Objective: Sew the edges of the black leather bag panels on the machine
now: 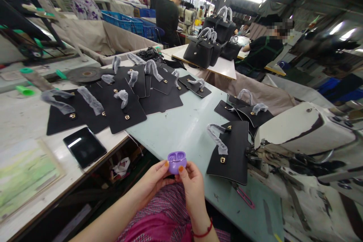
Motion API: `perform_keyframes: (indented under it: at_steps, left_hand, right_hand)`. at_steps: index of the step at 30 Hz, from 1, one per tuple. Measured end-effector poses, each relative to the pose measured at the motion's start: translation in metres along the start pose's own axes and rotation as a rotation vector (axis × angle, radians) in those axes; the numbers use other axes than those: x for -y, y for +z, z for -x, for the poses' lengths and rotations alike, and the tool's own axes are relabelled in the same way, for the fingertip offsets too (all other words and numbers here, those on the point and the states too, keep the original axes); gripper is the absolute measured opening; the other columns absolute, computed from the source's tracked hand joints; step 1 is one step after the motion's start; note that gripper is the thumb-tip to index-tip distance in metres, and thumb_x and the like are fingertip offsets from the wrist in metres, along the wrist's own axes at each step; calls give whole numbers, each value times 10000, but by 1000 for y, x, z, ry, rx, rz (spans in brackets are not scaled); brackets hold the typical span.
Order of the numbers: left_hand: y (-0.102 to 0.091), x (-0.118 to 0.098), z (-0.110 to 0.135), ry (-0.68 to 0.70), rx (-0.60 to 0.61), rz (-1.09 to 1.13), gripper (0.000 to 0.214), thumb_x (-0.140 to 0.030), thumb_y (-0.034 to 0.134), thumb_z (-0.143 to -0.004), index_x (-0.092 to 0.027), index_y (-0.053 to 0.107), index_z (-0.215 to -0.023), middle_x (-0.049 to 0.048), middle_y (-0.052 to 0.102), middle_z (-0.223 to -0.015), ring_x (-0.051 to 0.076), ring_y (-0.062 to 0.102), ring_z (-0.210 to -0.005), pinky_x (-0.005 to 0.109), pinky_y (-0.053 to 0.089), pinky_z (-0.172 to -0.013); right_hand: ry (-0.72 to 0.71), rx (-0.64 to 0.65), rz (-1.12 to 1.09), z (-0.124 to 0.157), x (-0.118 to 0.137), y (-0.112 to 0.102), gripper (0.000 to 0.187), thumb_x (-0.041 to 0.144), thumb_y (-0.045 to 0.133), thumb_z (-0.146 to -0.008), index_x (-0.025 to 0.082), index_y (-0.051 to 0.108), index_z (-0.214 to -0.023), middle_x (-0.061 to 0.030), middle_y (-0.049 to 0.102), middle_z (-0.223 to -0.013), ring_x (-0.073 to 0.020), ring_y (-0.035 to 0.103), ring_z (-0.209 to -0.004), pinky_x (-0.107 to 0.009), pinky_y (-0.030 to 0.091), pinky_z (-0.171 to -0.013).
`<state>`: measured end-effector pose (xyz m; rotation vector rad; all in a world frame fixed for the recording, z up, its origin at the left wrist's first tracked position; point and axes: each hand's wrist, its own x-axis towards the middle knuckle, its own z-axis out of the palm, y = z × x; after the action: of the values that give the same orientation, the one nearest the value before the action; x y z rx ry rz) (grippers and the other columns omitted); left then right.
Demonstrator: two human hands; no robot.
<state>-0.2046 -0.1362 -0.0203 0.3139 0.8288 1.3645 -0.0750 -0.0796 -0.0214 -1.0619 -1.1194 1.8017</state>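
A purple earbud case (177,162) sits between my two hands above my lap, its lid up and its inner wells showing. My left hand (157,177) grips its left side, thumb against the front edge. From the right, my right hand (192,179) pinches the case between thumb and fingers; a red cord circles that wrist. Whether earbuds lie in the wells is too small to tell. Beyond my hands to the right lies a black bag panel (234,155) with a plastic-wrapped handle (217,139). Pink-handled snips (244,196) rest below it.
A white sewing machine (303,128) stands at right on the pale green table (181,121). Black panels (124,109) with wrapped handles cover the left side, near a dark tablet (84,146). Finished black bags (198,51) stand farther back, with several people around.
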Motion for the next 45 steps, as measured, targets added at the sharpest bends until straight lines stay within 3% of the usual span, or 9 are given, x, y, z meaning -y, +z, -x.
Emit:
perform_keyframes:
  at_steps: [5,12,18,24,33,38,42,45]
  left_hand:
    - [-3,5,-3,41,-76,-12,274,-334,663,-855,-132,707,-1034,109,665,-1010,178,589,-903,285,486,-824]
    - [-1,4,-4,62,-104,-33,265,-326,687,-838,-135,709,-1021,112,674,-1040,186,589,-939,301,476,-869]
    - [0,5,-4,62,-120,-23,256,-336,699,-825,-125,711,-969,109,684,-986,191,607,-892,333,496,-856]
    - [1,4,-4,62,-125,-29,254,-325,718,-812,-114,703,-951,108,702,-954,174,627,-846,303,500,-833]
    - [0,3,-2,61,-125,-42,237,-319,721,-813,-121,708,-943,79,698,-952,143,624,-844,252,498,-831]
    - [-7,5,-3,67,-118,-61,271,-317,710,-823,-133,705,-1022,102,695,-1046,168,623,-922,277,491,-869]
    - [-7,5,-4,83,-98,-34,302,-300,669,-859,-160,684,-1126,114,676,-1160,197,618,-1012,308,483,-905]
    - [-6,5,-4,95,-56,25,317,-304,625,-891,-181,658,-1181,115,662,-1204,220,612,-1070,351,481,-937]
  right_hand:
    - [-57,-9,67,-3,-10,-3,364,434,742,-768,129,647,-942,-79,699,-885,-177,630,-781,-272,510,-698]
    - [-92,0,85,-1,-10,-4,338,409,740,-770,140,647,-953,-94,715,-934,-206,655,-846,-307,522,-769]
    - [-59,10,78,1,-7,-2,369,466,709,-794,134,656,-948,-83,709,-899,-191,645,-797,-272,519,-696]
    - [-53,-39,125,3,-7,-4,422,540,564,-891,136,654,-809,-30,637,-705,-129,553,-618,-226,473,-595]
    - [-58,-51,143,4,-9,-6,406,529,580,-887,137,656,-816,-21,611,-687,-127,541,-629,-218,460,-594]
    - [-90,-32,169,7,-5,-4,359,481,601,-885,142,674,-977,-66,684,-882,-165,609,-751,-260,514,-690]
    - [-227,-22,265,12,-3,-3,279,394,610,-898,173,669,-1056,-85,676,-1066,-204,624,-962,-298,505,-851]
    - [-322,-5,386,15,-4,-3,226,352,603,-907,190,669,-1050,-74,652,-1060,-194,611,-957,-291,502,-833]
